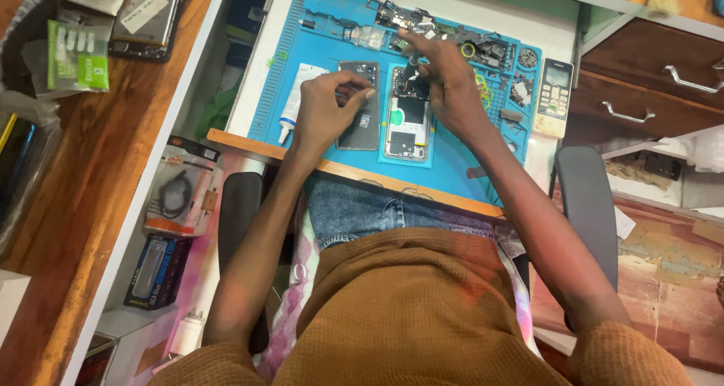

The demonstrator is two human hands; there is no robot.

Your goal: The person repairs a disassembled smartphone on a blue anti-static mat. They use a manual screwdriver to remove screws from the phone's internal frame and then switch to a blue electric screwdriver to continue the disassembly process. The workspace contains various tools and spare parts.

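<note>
Fingers of the left hand [326,103] are curled at the edge of the back cover [359,105]; whether anything is pinched cannot be told. Right-hand [446,84] fingers are bent around a dark tool over the far end of the opened phone [408,123], index extended. Both parts lie side by side on the blue mat [317,46]. Removed small parts [483,50] are scattered at the far right edge. Disassembly is judged well advanced, internals exposed, cover not refitted.
</note>
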